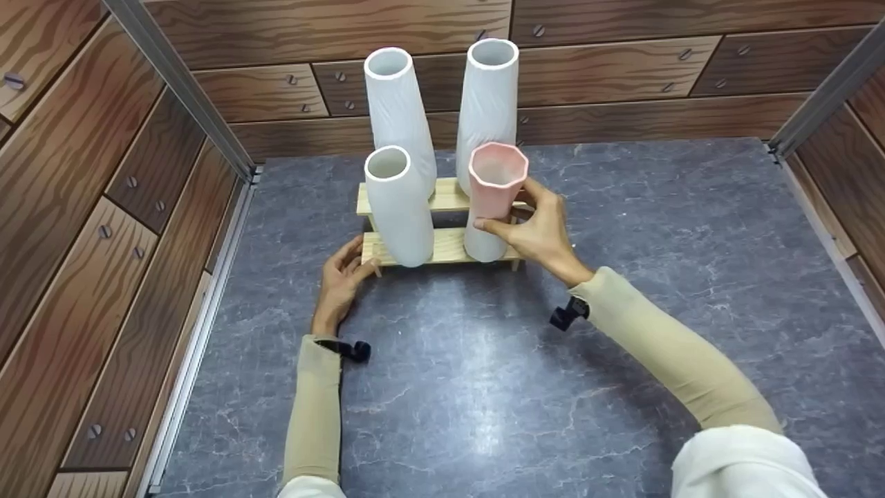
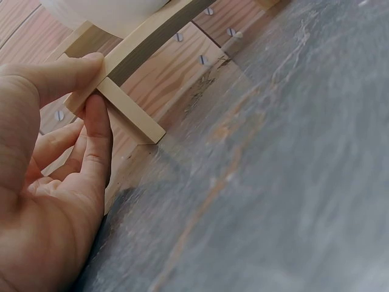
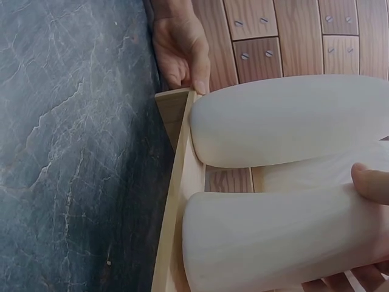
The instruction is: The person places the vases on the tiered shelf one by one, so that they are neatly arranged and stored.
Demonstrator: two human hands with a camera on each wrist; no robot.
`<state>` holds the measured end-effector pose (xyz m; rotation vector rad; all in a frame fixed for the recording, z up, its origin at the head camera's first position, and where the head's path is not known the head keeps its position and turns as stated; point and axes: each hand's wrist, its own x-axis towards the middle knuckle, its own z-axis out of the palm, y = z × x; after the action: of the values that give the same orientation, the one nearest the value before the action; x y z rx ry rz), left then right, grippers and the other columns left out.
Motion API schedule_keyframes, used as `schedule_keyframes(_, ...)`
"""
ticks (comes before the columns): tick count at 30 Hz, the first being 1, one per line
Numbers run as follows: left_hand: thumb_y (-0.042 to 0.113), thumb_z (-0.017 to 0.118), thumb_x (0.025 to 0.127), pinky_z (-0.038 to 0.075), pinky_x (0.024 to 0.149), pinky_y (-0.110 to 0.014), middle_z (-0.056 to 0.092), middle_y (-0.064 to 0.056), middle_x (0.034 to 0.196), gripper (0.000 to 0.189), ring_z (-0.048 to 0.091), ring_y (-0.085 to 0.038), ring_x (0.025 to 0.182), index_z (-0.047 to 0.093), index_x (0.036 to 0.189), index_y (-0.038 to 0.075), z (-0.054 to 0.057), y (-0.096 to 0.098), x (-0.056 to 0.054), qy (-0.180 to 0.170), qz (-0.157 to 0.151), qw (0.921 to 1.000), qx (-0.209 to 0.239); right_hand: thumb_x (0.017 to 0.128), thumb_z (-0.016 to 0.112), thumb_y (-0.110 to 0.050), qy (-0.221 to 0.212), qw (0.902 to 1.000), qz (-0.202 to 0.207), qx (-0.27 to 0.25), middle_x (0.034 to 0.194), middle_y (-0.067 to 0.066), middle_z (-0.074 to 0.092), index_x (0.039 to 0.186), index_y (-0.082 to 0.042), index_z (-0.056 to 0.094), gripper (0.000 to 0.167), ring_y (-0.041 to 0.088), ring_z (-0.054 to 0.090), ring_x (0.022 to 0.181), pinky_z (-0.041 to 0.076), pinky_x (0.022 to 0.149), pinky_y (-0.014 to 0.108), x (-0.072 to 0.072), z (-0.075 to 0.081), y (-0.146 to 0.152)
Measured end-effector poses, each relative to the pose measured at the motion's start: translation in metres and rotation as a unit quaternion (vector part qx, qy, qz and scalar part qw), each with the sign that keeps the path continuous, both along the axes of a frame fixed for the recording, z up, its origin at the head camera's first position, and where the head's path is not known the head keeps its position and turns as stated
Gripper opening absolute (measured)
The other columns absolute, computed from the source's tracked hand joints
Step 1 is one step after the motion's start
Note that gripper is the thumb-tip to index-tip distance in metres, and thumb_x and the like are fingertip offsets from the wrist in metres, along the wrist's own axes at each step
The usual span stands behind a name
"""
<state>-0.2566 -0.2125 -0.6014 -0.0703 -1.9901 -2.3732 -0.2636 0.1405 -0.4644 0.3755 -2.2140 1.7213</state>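
Observation:
A two-tier wooden stand (image 1: 449,242) carries several vases. My left hand (image 1: 339,280) pinches the left end of its lower tier between thumb and fingers; the left wrist view shows the thumb on top of the board (image 2: 130,58). My right hand (image 1: 543,232) grips a pink-and-white vase (image 1: 498,183) with an angular rim, thumb at the front and fingers behind. That vase stands at the right of the lower tier. Beside it on the left is a smooth white vase (image 1: 401,214). Two taller white vases (image 1: 401,111) stand behind on the upper tier.
The stand sits on a dark grey marbled surface (image 1: 449,387). Wood-patterned panels (image 1: 622,69) rise at the back and both sides, with a metal rail (image 1: 200,332) along the left edge.

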Motion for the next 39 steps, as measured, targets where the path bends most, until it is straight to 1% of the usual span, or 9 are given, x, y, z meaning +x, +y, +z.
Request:
schedule_keyframes(1, -0.004, 0.074, 0.097, 0.059, 0.095, -0.023, 0.054, -0.028, 0.15, 0.067, 0.067, -0.017, 0.118, 0.045, 0.158, -0.007, 0.0, 0.0, 0.0, 0.001, 0.001, 1.0, -0.001, 0.068, 0.102, -0.004, -0.002, 1.0, -0.002, 0.0, 0.11, 0.022, 0.076, 0.125, 0.002, 0.073, 0.065, 0.033, 0.073, 0.099, 0.065, 0.082, 0.031, 0.0, -0.001, 0.0)
schedule_keyframes(5, -0.005, 0.074, 0.097, 0.059, 0.095, -0.023, 0.054, -0.029, 0.149, 0.068, 0.067, -0.017, 0.118, 0.045, 0.158, -0.007, 0.0, 0.0, 0.0, 0.0, 0.005, 1.0, 0.0, 0.067, 0.104, -0.012, -0.002, 1.0, 0.002, -0.004, 0.109, 0.017, 0.077, 0.125, -0.002, 0.073, 0.067, 0.029, 0.074, 0.097, 0.065, 0.081, 0.029, -0.004, -0.005, 0.0)
schedule_keyframes(10, -0.006, 0.075, 0.096, 0.059, 0.095, -0.023, 0.053, -0.028, 0.151, 0.068, 0.067, -0.017, 0.118, 0.045, 0.158, -0.006, 0.0, 0.0, -0.001, -0.006, 0.005, 1.0, 0.0, 0.067, 0.104, -0.014, 0.004, 1.0, 0.005, -0.007, 0.108, 0.014, 0.076, 0.125, -0.004, 0.073, 0.066, 0.027, 0.073, 0.096, 0.065, 0.081, 0.029, -0.006, -0.008, 0.0)
schedule_keyframes(20, -0.005, 0.075, 0.096, 0.058, 0.097, -0.023, 0.053, -0.027, 0.152, 0.068, 0.065, -0.02, 0.122, 0.046, 0.158, -0.006, 0.0, 0.001, -0.001, -0.013, 0.011, 0.9999, -0.001, 0.064, 0.106, -0.011, 0.005, 0.9999, -0.003, -0.014, 0.11, 0.016, 0.076, 0.124, -0.001, 0.074, 0.069, 0.029, 0.073, 0.096, 0.066, 0.08, 0.032, -0.006, -0.008, -0.002)
schedule_keyframes(23, -0.005, 0.075, 0.096, 0.058, 0.098, -0.022, 0.053, -0.026, 0.153, 0.068, 0.064, -0.021, 0.124, 0.046, 0.158, -0.005, 0.0, 0.001, 0.0, -0.016, 0.012, 0.9998, -0.008, 0.063, 0.105, -0.007, 0.007, 0.9998, -0.006, -0.015, 0.111, 0.018, 0.075, 0.124, 0.001, 0.074, 0.07, 0.031, 0.073, 0.096, 0.065, 0.079, 0.029, -0.006, -0.008, -0.004)
schedule_keyframes(27, -0.004, 0.076, 0.096, 0.058, 0.097, -0.022, 0.053, -0.026, 0.153, 0.069, 0.064, -0.023, 0.125, 0.046, 0.158, -0.004, 0.001, 0.001, 0.0, -0.018, 0.008, 0.9997, -0.016, 0.063, 0.103, 0.002, 0.009, 0.9998, -0.01, -0.016, 0.113, 0.024, 0.074, 0.124, 0.007, 0.072, 0.07, 0.036, 0.072, 0.096, 0.063, 0.076, 0.022, -0.003, -0.003, -0.007)
schedule_keyframes(32, -0.003, 0.076, 0.096, 0.057, 0.097, -0.022, 0.054, -0.025, 0.152, 0.068, 0.064, -0.023, 0.124, 0.047, 0.158, -0.004, 0.001, 0.001, 0.0, -0.021, 0.01, 0.9996, -0.016, 0.063, 0.101, 0.005, 0.012, 0.9998, -0.015, -0.008, 0.112, 0.028, 0.074, 0.123, 0.01, 0.07, 0.068, 0.04, 0.072, 0.096, 0.062, 0.077, 0.017, 0.008, 0.013, -0.012)
schedule_keyframes(35, -0.004, 0.076, 0.096, 0.057, 0.097, -0.022, 0.054, -0.026, 0.152, 0.067, 0.064, -0.022, 0.123, 0.047, 0.157, -0.005, 0.002, 0.001, 0.0, -0.021, 0.013, 0.9996, -0.012, 0.063, 0.102, 0.003, 0.011, 0.9998, -0.019, -0.002, 0.111, 0.027, 0.074, 0.123, 0.01, 0.071, 0.067, 0.039, 0.072, 0.095, 0.062, 0.077, 0.018, 0.012, 0.019, -0.013)
schedule_keyframes(39, -0.005, 0.076, 0.096, 0.058, 0.096, -0.023, 0.055, -0.026, 0.15, 0.067, 0.066, -0.02, 0.12, 0.048, 0.156, -0.005, 0.001, 0.001, 0.0, -0.017, 0.013, 0.9998, -0.003, 0.063, 0.102, 0.002, 0.024, 0.9995, -0.019, 0.002, 0.112, 0.026, 0.075, 0.124, 0.01, 0.071, 0.069, 0.039, 0.072, 0.094, 0.063, 0.076, 0.021, 0.013, 0.019, -0.013)
